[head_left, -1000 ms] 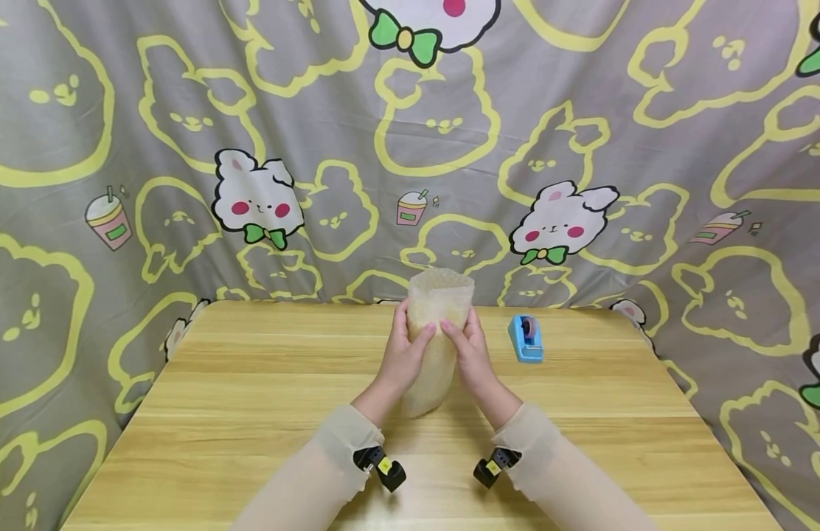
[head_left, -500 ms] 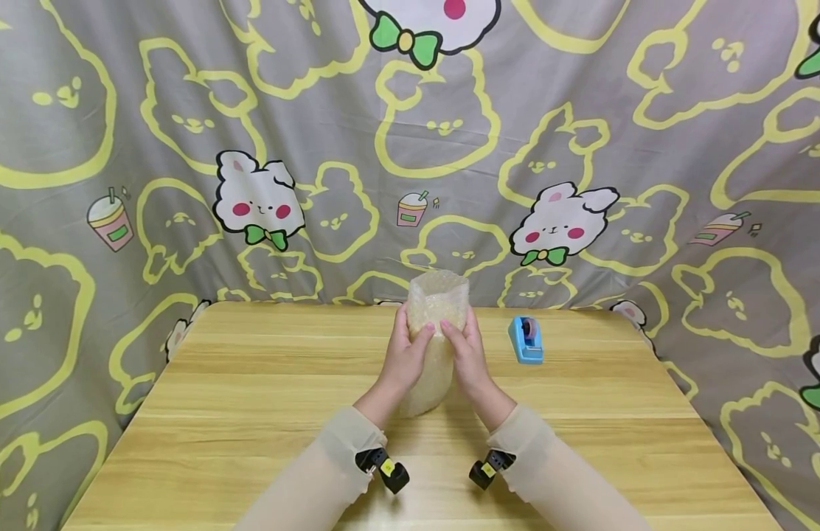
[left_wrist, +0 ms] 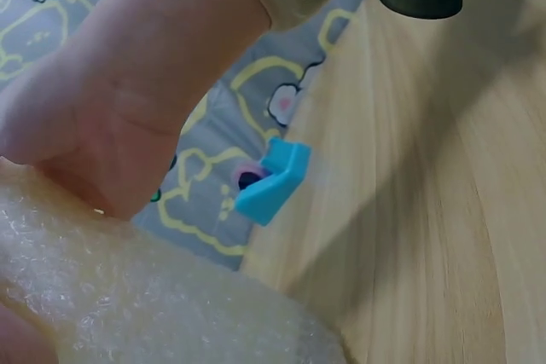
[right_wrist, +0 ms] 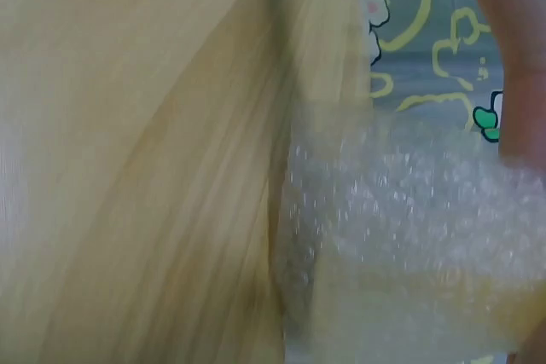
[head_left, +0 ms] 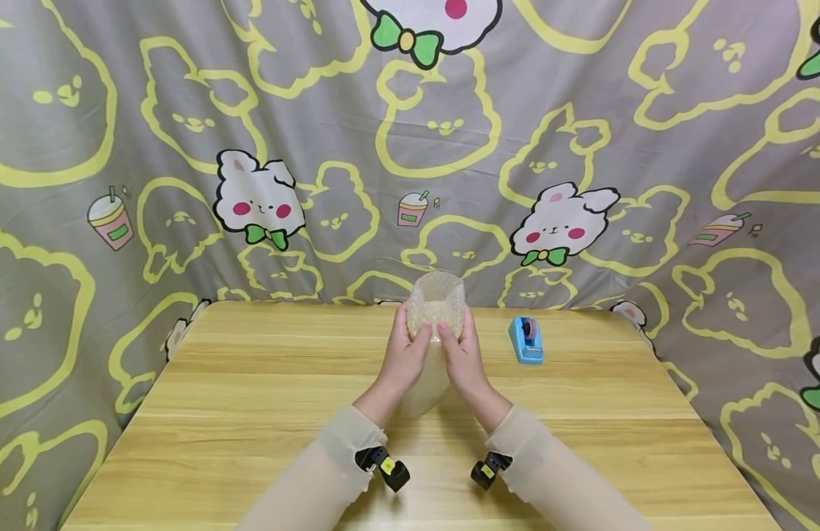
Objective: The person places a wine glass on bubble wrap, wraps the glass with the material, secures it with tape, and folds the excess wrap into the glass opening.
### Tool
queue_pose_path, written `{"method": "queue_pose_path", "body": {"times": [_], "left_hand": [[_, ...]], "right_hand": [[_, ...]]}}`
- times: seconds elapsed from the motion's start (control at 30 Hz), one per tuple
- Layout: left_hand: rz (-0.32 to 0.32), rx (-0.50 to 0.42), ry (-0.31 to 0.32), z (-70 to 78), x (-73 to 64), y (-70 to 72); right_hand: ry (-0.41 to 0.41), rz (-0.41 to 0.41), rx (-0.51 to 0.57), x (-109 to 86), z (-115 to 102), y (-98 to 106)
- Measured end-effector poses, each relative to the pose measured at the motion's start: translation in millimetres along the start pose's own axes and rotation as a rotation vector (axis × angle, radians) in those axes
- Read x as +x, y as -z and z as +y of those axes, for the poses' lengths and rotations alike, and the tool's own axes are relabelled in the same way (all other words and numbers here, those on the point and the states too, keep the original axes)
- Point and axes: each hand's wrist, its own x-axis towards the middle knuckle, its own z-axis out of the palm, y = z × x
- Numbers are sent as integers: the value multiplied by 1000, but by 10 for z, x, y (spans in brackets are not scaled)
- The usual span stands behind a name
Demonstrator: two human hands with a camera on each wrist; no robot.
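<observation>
A roll of bubble wrap (head_left: 428, 383) stands tilted over the middle of the table, its upper end facing away and folded inward. My left hand (head_left: 405, 350) grips its left side, and my right hand (head_left: 464, 352) grips the right side. Both thumbs press on the near face just under the top rim. In the left wrist view the wrap (left_wrist: 153, 296) fills the lower left corner. The right wrist view shows the bubbly wrap (right_wrist: 409, 219) with a yellowish patch showing through; what lies inside is hidden.
A blue tape dispenser (head_left: 528, 341) with a roll of tape sits on the table at the back right. The wooden table (head_left: 251, 413) ends at a grey patterned curtain (head_left: 344, 110) behind and at both sides.
The upper end of the bubble wrap has narrowed and its near rim has folded down and inward under the thumbs. My right hand has shifted slightly left, closer to the left hand.
</observation>
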Motion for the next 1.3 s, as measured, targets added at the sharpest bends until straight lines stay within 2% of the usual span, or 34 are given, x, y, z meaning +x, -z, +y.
{"method": "queue_pose_path", "body": {"times": [0.13,0.3,0.57,0.87,1.1,1.3], "left_hand": [[-21,15,-8,-5,4,9],[-51,25,-31,-15,12,21],[-71,33,-46,-6,6,29],[-118,43,-36,-23,16,68],[-159,49,-50,-358,113,101],[-242,50,-105,-437,123,162]], "right_hand": [[23,-24,-102,38,21,64],[94,-53,-220,62,46,132],[371,-45,-465,131,125,187],[459,-7,-527,153,160,162],[530,29,-587,170,205,161],[606,95,-585,170,231,155]]}}
